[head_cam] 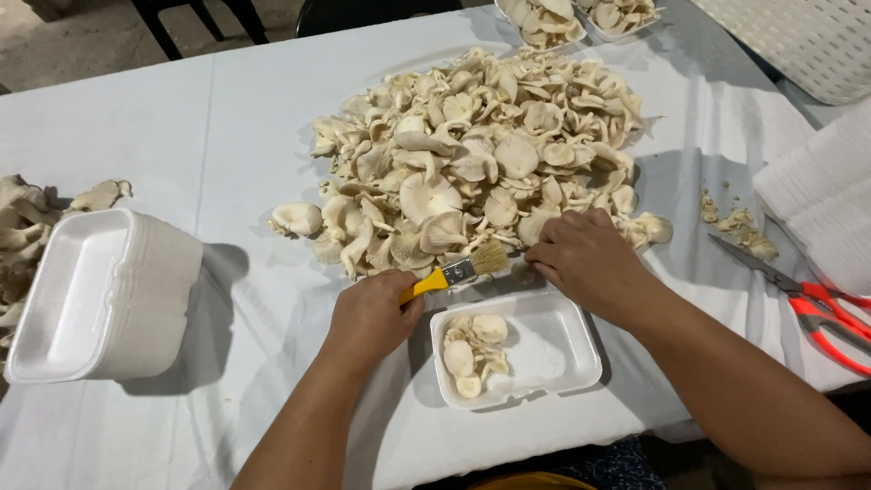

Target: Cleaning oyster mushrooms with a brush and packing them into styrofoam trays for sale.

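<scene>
White-clothed bench (227, 118), heap of oyster mushrooms (472, 145) ahead of my hands, left hand (370, 316) gripping yellow-handled brush (454, 270), right hand (585, 259) pinching mushroom (523, 271) above foam tray (562, 363).

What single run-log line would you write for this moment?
left hand: holds yellow-handled brush | right hand: on a mushroom at the mushroom pile | foam tray: few mushrooms inside | scissors: right, untouched
</scene>
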